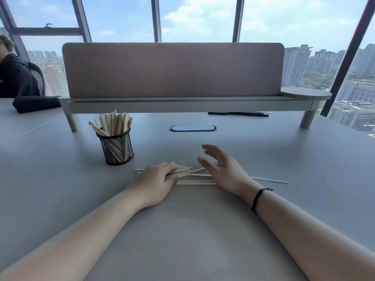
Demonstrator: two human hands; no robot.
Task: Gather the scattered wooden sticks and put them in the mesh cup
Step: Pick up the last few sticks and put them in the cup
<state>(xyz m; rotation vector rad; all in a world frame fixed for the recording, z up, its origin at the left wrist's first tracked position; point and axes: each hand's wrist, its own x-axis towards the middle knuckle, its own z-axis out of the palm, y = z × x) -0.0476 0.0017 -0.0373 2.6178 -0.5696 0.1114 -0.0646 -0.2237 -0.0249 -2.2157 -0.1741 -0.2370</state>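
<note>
The head view is centred on a loose heap of wooden sticks (194, 177) lying flat on the grey table (203, 230), just in front of the mesh cup (117, 149). The heap is covered at its left end by the left hand (156, 183), which is laid palm down with the fingers straight and pressed flat on the sticks. The right end of the heap is met by the right hand (222, 169), which is turned on its edge with the palm facing left, the fingers spread and relaxed, nothing being held in it; its heel is set down at the sticks, though contact cannot be told for certain. One stick (269, 180) is seen lying apart, reaching out to the right past the right wrist, where a dark band (258, 199) is worn. Both forearms are stretched forward over the table from the lower corners. The mesh cup is stood upright to the left, already filled with sticks fanned above its rim. Behind it a raised shelf (190, 104) with a pink screen (172, 69) is set before the windows.
</note>
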